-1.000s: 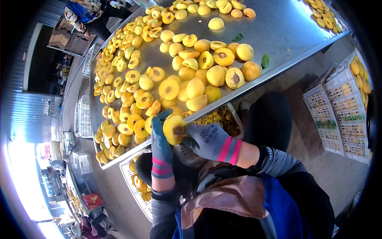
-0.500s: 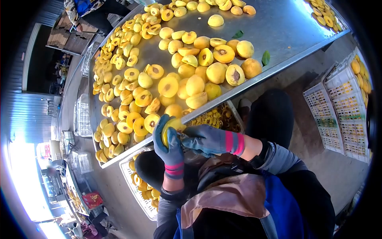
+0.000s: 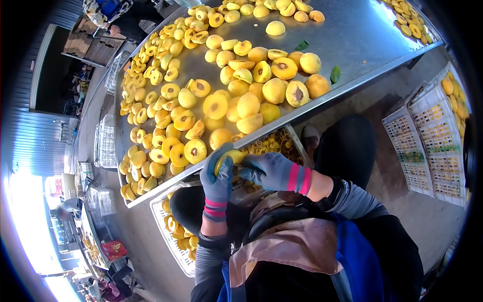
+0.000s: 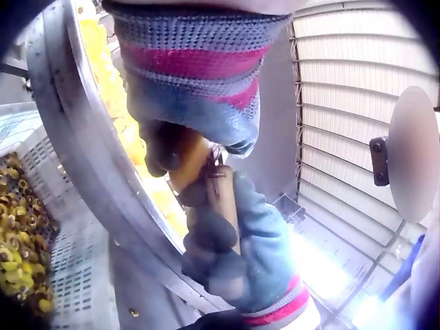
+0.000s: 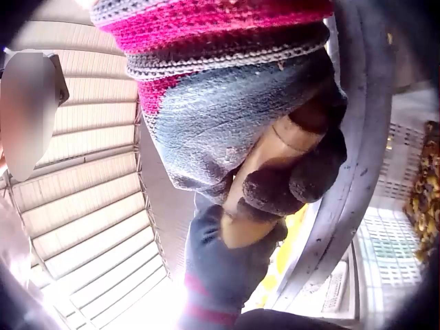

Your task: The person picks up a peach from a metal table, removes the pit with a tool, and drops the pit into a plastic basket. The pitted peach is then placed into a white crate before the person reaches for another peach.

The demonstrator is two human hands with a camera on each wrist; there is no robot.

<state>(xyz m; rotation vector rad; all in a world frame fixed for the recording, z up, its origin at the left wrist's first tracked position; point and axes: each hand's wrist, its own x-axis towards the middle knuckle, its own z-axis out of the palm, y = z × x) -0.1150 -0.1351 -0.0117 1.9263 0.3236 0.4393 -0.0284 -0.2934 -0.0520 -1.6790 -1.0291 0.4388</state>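
Note:
The gloved left hand (image 3: 217, 182) holds a yellow fruit half (image 3: 230, 159) just off the metal table's near edge, its thumb over the fruit. Beside it, the gloved right hand (image 3: 269, 172) has its fingertips close to the fruit. In the left wrist view the fruit (image 4: 188, 162) lies in the left hand's fingers, and a pale wooden handle (image 4: 224, 203) with a thin dark metal end points at it. Curled dark fingers of the right hand (image 5: 234, 137) grip that handle (image 5: 280, 141) in the right wrist view. The tool's tip is mostly hidden by the hands.
Many halved yellow fruits (image 3: 184, 120) lie on the metal table (image 3: 347, 45). Under its edge stand a crate of fruit rings and scraps (image 3: 274, 143) and a white crate of fruit (image 3: 173, 236). More white crates (image 3: 422, 141) stand at right; another person (image 3: 108, 12) is at upper left.
The fruit half, earlier with its cut face showing, is now turned edge-on in the left hand. The right hand has shifted slightly, and both hands stay together near the table edge.

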